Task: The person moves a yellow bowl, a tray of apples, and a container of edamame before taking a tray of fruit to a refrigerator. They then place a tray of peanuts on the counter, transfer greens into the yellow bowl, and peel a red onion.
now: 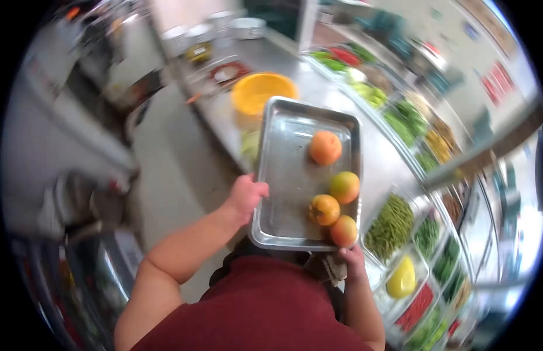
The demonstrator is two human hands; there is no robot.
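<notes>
A rectangular metal tray is held up in front of my body, its long side pointing away from me. My left hand grips its left rim, thumb over the edge. At the near right corner, my right hand is closed on the rim with the thumb on top. Inside the tray are several tomatoes: an orange one towards the far end, a greenish one by the right wall, and others in the near right part. A greyish cloth shows beside my right hand.
A yellow basin stands on the steel counter beyond the tray. Stacked white bowls are farther back. Along the right run containers of vegetables, among them green beans and chopped red pieces. Floor lies to the left.
</notes>
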